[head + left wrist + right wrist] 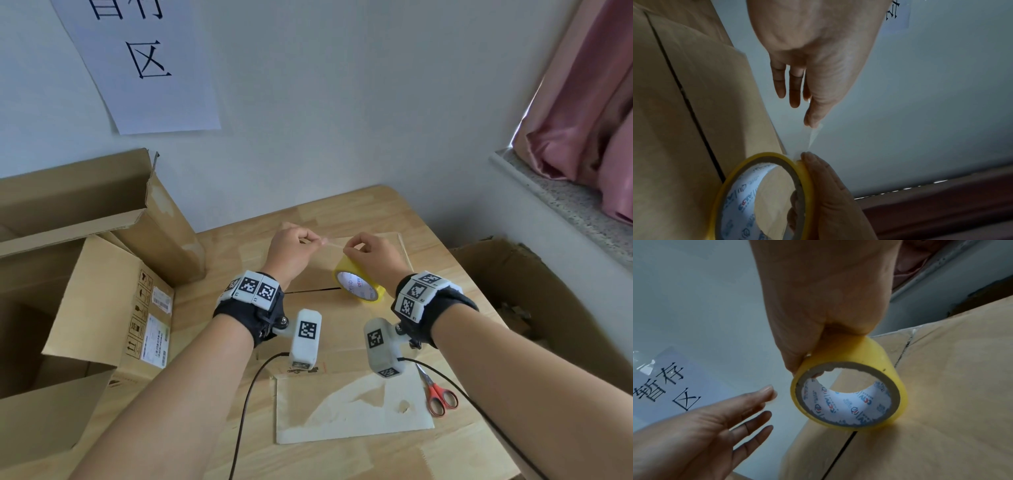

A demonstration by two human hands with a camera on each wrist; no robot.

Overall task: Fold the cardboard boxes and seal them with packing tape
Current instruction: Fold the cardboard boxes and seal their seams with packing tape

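A yellow roll of packing tape (358, 286) stands on edge on top of a closed cardboard box (308, 342), close to the box's centre seam (310, 291). My right hand (356, 247) grips the roll from above, with fingers through its core (849, 394). My left hand (317, 241) pinches the free tape end (812, 133) between thumb and forefinger, its other fingers (756, 420) straight. A short strip is stretched between the hand and the roll (760, 194).
Red-handled scissors (440, 394) lie on the box at the right, beside a flat torn cardboard sheet (352, 407). Large open boxes (85, 308) stand at the left and another (548, 308) at the right. Behind are a wall and a paper sign (144, 61).
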